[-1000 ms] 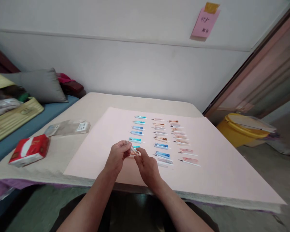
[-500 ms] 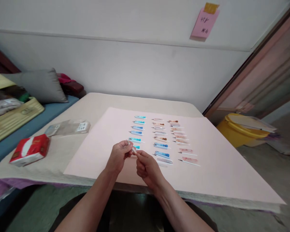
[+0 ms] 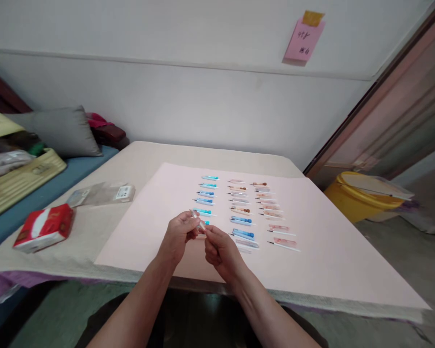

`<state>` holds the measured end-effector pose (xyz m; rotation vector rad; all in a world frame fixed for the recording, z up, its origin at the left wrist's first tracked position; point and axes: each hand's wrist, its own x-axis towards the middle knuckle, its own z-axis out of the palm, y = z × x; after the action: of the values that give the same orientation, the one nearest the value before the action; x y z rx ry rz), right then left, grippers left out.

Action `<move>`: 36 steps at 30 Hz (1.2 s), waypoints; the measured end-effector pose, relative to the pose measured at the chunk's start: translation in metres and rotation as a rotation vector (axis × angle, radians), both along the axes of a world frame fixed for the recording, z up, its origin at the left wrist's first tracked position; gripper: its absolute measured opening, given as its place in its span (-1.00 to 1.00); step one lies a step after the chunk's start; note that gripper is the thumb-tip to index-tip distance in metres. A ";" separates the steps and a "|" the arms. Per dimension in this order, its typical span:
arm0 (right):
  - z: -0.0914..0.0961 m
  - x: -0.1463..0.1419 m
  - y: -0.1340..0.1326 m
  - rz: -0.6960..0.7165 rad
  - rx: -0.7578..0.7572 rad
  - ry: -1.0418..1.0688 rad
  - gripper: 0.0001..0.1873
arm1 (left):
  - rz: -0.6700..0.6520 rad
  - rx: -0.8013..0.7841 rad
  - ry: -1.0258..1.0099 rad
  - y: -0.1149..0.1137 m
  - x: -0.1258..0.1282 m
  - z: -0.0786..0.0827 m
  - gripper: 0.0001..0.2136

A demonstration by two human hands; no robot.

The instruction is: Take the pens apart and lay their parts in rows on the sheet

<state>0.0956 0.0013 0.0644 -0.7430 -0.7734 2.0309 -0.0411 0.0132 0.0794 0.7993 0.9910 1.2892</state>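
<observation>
My left hand (image 3: 180,234) pinches a slim, pale pen (image 3: 196,217) above the pink sheet, its upper end pointing away and to the left. The pen's lower end is in the closed fingers of my right hand (image 3: 221,249), and the fingers hide part of it. Just behind my hands lies a column of turquoise and blue pen parts (image 3: 204,200) with thin white refills beside them. To the right of it, a middle column holds brown, clear and blue pen parts (image 3: 242,220). Farther right, pinkish pen parts (image 3: 284,242) lie with dark-tipped refills.
The pink sheet (image 3: 333,261) covers much of the cloth-topped table. A red tissue pack (image 3: 45,227) and a clear plastic bag (image 3: 101,193) lie at the left. A yellow bin (image 3: 355,198) stands at the right, and a wall (image 3: 203,106) rises behind.
The pale pen shows a little more of its length above my left fingers. Both hands stay almost in place while the camera view shifts slightly.
</observation>
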 end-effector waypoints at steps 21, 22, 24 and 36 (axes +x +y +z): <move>0.012 0.005 -0.004 0.069 0.134 0.103 -0.45 | 0.205 -0.176 -0.423 0.014 -0.021 -0.018 -0.92; 0.012 0.005 -0.004 0.071 0.151 0.103 -0.45 | 0.192 -0.168 -0.427 0.014 -0.020 -0.018 -0.92; 0.010 0.004 -0.004 0.064 0.174 0.094 -0.50 | 0.178 -0.153 -0.417 0.013 -0.019 -0.019 -0.90; 0.012 0.006 -0.005 0.128 0.230 0.039 -0.53 | 0.149 -0.105 -0.292 0.009 -0.017 -0.009 -0.81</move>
<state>0.1020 -0.0035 0.0761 -0.5326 -1.0341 2.0189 -0.0578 0.0224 0.0704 0.4472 0.8863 1.4220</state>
